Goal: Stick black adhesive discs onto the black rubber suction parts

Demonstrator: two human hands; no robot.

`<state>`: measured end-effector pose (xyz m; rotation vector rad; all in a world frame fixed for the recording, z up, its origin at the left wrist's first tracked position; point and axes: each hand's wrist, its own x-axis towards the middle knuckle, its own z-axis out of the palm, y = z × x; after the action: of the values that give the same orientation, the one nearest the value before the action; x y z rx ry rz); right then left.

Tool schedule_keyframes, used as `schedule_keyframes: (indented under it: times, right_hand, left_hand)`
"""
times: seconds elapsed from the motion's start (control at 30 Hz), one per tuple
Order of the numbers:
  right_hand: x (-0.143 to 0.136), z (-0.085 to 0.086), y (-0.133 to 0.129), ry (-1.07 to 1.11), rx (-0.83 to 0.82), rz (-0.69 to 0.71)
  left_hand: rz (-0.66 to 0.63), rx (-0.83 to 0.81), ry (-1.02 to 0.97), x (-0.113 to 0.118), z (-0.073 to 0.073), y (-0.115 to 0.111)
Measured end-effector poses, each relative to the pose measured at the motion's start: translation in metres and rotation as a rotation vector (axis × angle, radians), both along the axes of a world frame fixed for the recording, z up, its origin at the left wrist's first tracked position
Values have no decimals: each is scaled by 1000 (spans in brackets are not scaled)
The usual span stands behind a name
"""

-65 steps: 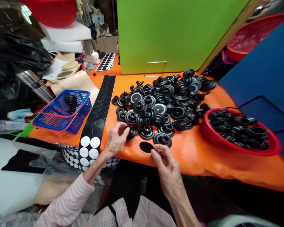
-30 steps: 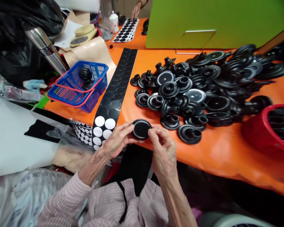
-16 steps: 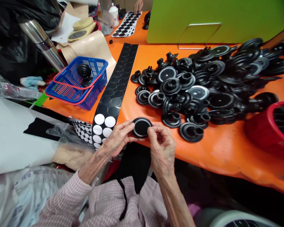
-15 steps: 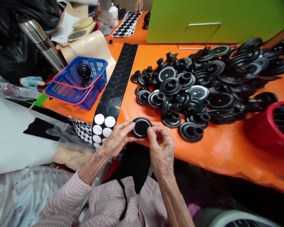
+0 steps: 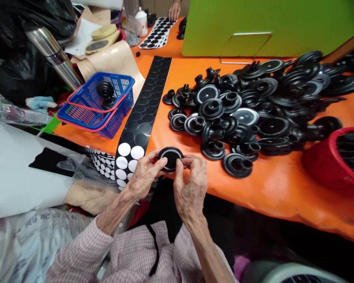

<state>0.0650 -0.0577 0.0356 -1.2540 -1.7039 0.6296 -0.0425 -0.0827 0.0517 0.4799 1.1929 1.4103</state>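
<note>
My left hand [image 5: 145, 173] grips a black round plastic disc [image 5: 171, 156] at its left side, thumb over the rim and fingers underneath. The disc's flat face is turned up, with a grey ring around a black centre. My right hand [image 5: 190, 179] pinches the disc's right edge between thumb and fingers. Just left of my left hand, a long strip of black round stickers [image 5: 144, 104] runs away from me, with white circles [image 5: 124, 149] showing at its near end. Right of my hands lies a heap of similar black discs with short stems [image 5: 212, 108].
A blue basket [image 5: 98, 127] with a red handle holds a few black parts. A red tub [image 5: 321, 157] of black parts stands at right, a steel flask [image 5: 48, 47] at left. Behind rises a green board [image 5: 271, 23]. Another person's hand [image 5: 174, 10] touches a sticker sheet [image 5: 157, 33].
Both hands and the disc have shifted slightly left. My left thumb now lies on the disc's face, and my right thumb has moved to its lower right edge.
</note>
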Motion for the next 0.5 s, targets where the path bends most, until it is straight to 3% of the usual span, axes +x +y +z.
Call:
schedule_keyframes:
  times: [0.17, 0.33, 0.4, 0.5]
  right_hand:
    - [-2, 1, 1, 166, -202, 9]
    - [-10, 7, 23, 355, -543, 287]
    - [-34, 19, 41, 430, -562, 391]
    - [-87, 56, 64, 641, -566, 543]
  left_hand:
    - [28, 10, 6, -6, 4, -7]
    - [-35, 8, 154, -31, 15, -11]
    - [-22, 38, 310, -55, 30, -2]
    - [97, 78, 531, -99, 72, 12]
